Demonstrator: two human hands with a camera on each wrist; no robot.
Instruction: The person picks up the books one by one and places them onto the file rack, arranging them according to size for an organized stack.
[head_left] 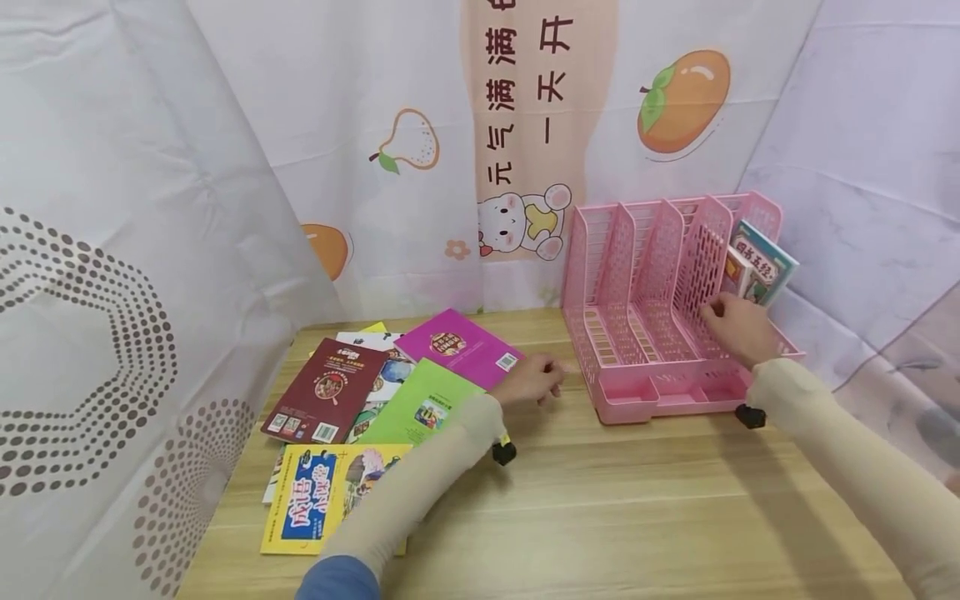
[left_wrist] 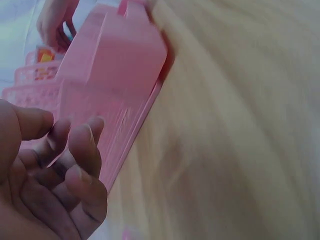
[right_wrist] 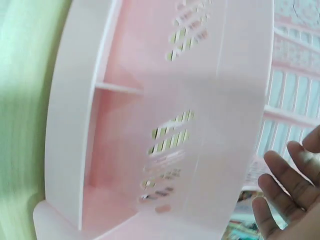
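Note:
A pink file rack (head_left: 675, 374) with upright compartments stands at the right. Its rightmost compartment holds a teal-covered book (head_left: 767, 265) leaning to the right and a smaller book (head_left: 737, 272) beside it. My right hand (head_left: 738, 327) hovers at the front of that compartment, just below the books. In the right wrist view its fingers (right_wrist: 282, 197) are loosely bent with nothing between them. My left hand (head_left: 529, 380) is between the magenta book (head_left: 468, 350) and the rack. The left wrist view shows its fingers (left_wrist: 85, 150) loosely curled around nothing.
Loose books overlap at the left of the wooden table (head_left: 585, 517): a maroon one (head_left: 337, 379), a green one (head_left: 412, 404) and a yellow one (head_left: 352, 487) among them. Low trays (head_left: 630, 390) line the rack's front. Printed curtains (head_left: 420, 67) hang behind and at both sides.

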